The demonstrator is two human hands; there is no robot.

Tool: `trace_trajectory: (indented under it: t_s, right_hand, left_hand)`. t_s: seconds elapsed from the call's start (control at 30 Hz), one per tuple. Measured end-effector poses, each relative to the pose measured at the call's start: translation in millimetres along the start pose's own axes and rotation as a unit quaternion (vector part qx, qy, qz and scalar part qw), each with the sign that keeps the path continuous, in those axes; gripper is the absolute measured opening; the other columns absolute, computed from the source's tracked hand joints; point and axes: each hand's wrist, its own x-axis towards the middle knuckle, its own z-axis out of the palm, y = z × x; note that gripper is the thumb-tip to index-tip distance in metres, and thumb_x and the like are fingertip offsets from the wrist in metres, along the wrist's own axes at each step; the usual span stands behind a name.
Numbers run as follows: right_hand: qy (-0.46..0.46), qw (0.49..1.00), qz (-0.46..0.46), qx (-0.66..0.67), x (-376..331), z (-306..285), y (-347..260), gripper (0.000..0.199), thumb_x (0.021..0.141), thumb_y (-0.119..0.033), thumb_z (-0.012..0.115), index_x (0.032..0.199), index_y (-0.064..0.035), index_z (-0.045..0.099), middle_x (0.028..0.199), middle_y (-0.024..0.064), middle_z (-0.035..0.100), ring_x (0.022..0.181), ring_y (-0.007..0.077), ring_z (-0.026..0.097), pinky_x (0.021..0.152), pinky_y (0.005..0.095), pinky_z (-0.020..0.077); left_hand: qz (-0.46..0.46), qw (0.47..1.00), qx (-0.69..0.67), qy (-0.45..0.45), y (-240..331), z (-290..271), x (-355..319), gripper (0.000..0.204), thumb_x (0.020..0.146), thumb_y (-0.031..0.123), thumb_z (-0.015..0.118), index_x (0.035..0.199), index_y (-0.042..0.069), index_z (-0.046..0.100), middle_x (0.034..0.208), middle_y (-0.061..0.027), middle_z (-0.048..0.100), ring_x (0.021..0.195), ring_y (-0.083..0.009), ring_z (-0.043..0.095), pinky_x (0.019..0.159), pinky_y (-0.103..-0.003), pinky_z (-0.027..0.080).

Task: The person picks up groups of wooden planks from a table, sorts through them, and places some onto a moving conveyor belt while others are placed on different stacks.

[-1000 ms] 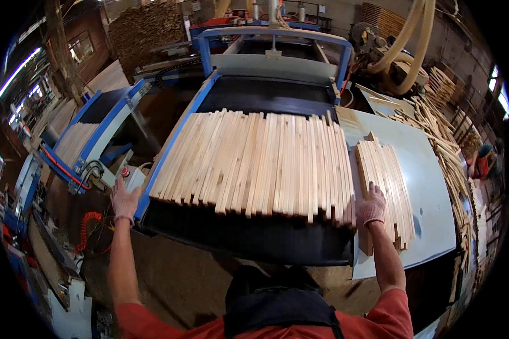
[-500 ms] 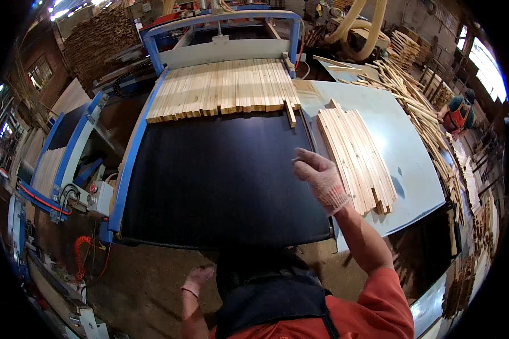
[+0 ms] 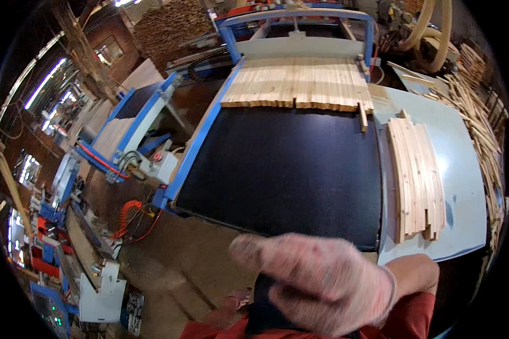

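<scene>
My right hand point(image 3: 322, 282), in a pale pinkish work glove, is raised close to the camera in front of the belt's near edge. Motion smears its fingers, and nothing held in it can be made out. Low by my body hangs my left hand point(image 3: 241, 296), small in view, fingers loosely apart and holding nothing visible. A row of wooden strips point(image 3: 294, 85) lies side by side on the black belt point(image 3: 277, 164), at its far end. One strip point(image 3: 362, 118) juts toward me at the row's right end. More strips point(image 3: 417, 175) lie bundled on the grey side table.
A blue gantry frame point(image 3: 297, 18) spans the belt's far end. Right of the belt is the grey table point(image 3: 464, 198), with loose wood point(image 3: 481, 107) heaped beyond it. To the left stand a control box point(image 3: 163, 165), a coiled orange hose point(image 3: 129, 214) and another blue-framed conveyor point(image 3: 141, 124).
My right hand has come back from beside the strip bundle toward my body and the camera. My view has turned left, so the belt and table appear farther right. The strips look unmoved.
</scene>
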Motion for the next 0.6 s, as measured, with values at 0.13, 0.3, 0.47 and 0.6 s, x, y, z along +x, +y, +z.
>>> trace_trajectory:
  t_s: [0.13, 0.3, 0.47, 0.6]
  right_hand:
    - [0.008, 0.994, -0.1, -0.036, 5.9, 37.5, 4.4, 0.068, 0.088, 0.006, 0.064, 0.155, 0.0028, 0.052, 0.119, 0.0204, 0.073, 0.102, 0.0365, 0.075, 0.079, 0.0388, 0.0617]
    - [-0.052, 0.998, 0.011, -0.022, 9.0, 42.7, -13.1, 0.067, 0.084, 0.004, 0.065, 0.15, 0.0028, 0.057, 0.117, 0.0183, 0.074, 0.097, 0.0367, 0.075, 0.074, 0.0395, 0.0618]
    - [-0.097, 0.992, -0.004, -0.08, 5.5, 29.5, -24.6, 0.07, 0.08, 0.001, 0.069, 0.149, 0.0028, 0.058, 0.119, 0.0182, 0.074, 0.096, 0.0367, 0.075, 0.072, 0.0395, 0.0617]
    - [-0.067, 0.996, -0.03, -0.049, 1.7, 30.8, -26.7, 0.067, 0.081, -0.003, 0.072, 0.147, 0.0043, 0.059, 0.122, 0.0187, 0.073, 0.098, 0.0375, 0.075, 0.074, 0.0421, 0.0619]
  left_hand:
    - [-0.042, 0.999, -0.021, -0.01, 12.6, 8.7, -11.0, 0.047, 0.108, 0.028, 0.057, 0.151, 0.007, 0.055, 0.138, -0.0196, 0.068, 0.113, -0.0338, 0.07, 0.091, -0.045, 0.059]
    - [-0.051, 0.998, -0.031, -0.017, 32.3, 7.9, -4.0, 0.046, 0.108, 0.03, 0.057, 0.148, 0.007, 0.056, 0.136, -0.0199, 0.069, 0.112, -0.0342, 0.071, 0.09, -0.046, 0.059]
    - [-0.06, 0.998, -0.034, -0.016, 41.9, 8.1, -8.2, 0.046, 0.107, 0.031, 0.058, 0.146, 0.007, 0.058, 0.133, -0.0203, 0.069, 0.11, -0.0347, 0.071, 0.09, -0.047, 0.059]
    - [-0.065, 0.997, -0.042, -0.016, 43.2, 21.1, -11.0, 0.045, 0.106, 0.031, 0.058, 0.144, 0.007, 0.059, 0.131, -0.0205, 0.07, 0.109, -0.0351, 0.071, 0.089, -0.047, 0.058]
